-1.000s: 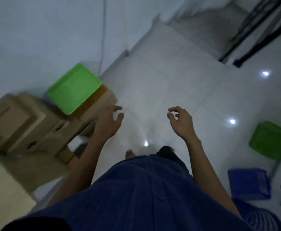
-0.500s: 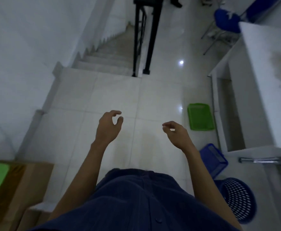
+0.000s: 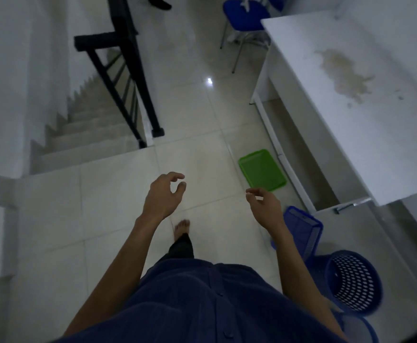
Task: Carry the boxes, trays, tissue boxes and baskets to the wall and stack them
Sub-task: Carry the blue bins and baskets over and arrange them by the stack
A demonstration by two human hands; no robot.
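Observation:
A green tray (image 3: pixel 261 169) lies flat on the tiled floor beside the white table's leg. Nearer me on the right a blue rectangular basket (image 3: pixel 306 229) lies on the floor, and a round blue perforated basket (image 3: pixel 353 280) lies tipped beside it. My left hand (image 3: pixel 164 196) hovers in front of me with loosely curled fingers and holds nothing. My right hand (image 3: pixel 264 206) floats just short of the green tray, fingers relaxed and empty. Both hands are apart from every object.
A white table (image 3: pixel 351 107) with a brown stain fills the right side. A staircase (image 3: pixel 88 134) drops away at the left behind a black railing (image 3: pixel 128 80). A blue chair (image 3: pixel 244 13) stands at the far end. My bare foot (image 3: pixel 182 229) is on the tiles.
The view has swung right from the cardboard boxes and green tray at the wall toward the table. The baskets and green tray now lie closer. Both hands stay empty.

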